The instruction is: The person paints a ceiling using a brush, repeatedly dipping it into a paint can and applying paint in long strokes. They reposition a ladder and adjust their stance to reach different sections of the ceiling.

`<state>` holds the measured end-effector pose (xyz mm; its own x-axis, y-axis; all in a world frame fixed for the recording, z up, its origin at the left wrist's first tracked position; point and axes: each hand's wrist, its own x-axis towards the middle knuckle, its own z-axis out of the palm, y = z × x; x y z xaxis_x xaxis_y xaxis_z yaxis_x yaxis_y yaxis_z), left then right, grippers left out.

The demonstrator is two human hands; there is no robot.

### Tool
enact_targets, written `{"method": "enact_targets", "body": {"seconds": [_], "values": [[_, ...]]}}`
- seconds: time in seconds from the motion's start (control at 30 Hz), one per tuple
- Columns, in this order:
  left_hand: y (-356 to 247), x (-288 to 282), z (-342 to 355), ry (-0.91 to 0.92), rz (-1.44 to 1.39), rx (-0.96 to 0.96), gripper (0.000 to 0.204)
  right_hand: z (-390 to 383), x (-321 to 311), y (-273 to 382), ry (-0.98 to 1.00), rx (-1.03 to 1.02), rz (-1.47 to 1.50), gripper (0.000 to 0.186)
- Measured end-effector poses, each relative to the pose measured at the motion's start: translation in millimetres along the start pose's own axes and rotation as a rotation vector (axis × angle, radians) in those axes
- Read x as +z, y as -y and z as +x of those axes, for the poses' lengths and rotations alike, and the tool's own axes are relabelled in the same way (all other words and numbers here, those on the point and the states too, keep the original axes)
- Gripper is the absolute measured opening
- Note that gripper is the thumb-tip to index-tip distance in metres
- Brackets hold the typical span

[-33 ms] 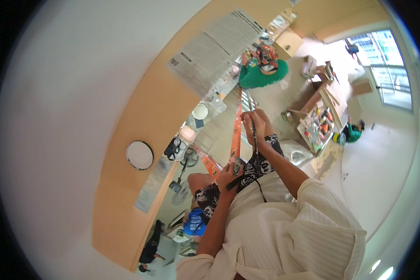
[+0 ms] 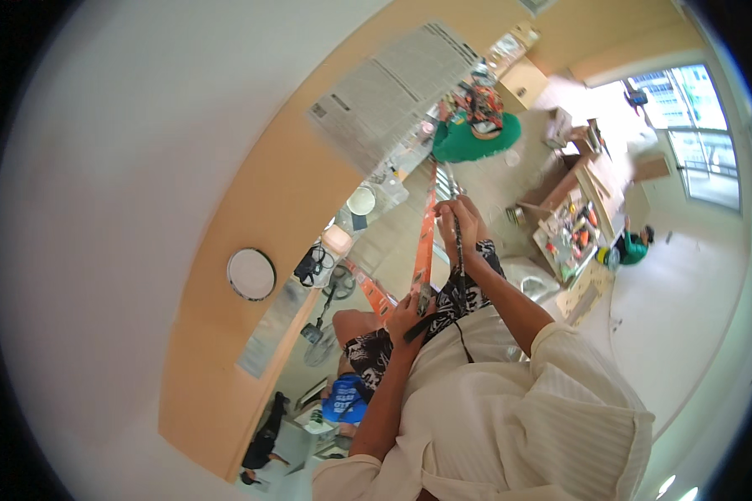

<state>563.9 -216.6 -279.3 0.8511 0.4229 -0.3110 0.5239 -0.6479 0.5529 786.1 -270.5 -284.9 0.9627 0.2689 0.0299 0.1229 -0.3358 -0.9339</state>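
Observation:
My right hand (image 2: 462, 227) is above my knee, its fingers closed round a thin, dark, pale-speckled stick (image 2: 459, 263) that runs down toward my lap. What kind of tool it is does not show clearly. Lower down, beside the orange rail of a ladder (image 2: 424, 255), my left hand (image 2: 405, 317) is closed near my lap. A small grey-and-black piece (image 2: 424, 299) shows at its fingertips, too small to name. A black strap (image 2: 419, 329) crosses the left wrist. Both hands are close to the ladder, with my legs on either side of it.
A wooden ledge (image 2: 194, 367) on the left bears a round white lid (image 2: 251, 274) and newspaper (image 2: 384, 92). Below it are a white tub (image 2: 361, 200) and black cables (image 2: 313, 265). A person in green (image 2: 476, 140) works ahead; a cluttered workbench (image 2: 570, 238) stands right. Other people are below.
The view has shifted very slightly, so the ledge and room sit a little differently. Both hands keep nearly the same place and grip.

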Motion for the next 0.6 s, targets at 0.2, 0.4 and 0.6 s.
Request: {"method": "enact_targets", "body": {"seconds": [0.2, 0.4, 0.6], "values": [[3.0, 1.5, -2.7, 0.026, -0.044, -0.027, 0.041, 18.7, 2.1, -31.7, 0.079, -0.103, 0.009, 0.014], [10.1, 3.8, -3.2, 0.150, 0.046, -0.009, 0.043, 7.1, -7.1, -48.4, 0.158, -0.125, -0.094, 0.014], [37.6, 46.3, -12.4, 0.040, 0.037, 0.067, 0.039, -41.3, -40.9, 3.4, 0.504, -0.299, -0.088, 0.005]]}}
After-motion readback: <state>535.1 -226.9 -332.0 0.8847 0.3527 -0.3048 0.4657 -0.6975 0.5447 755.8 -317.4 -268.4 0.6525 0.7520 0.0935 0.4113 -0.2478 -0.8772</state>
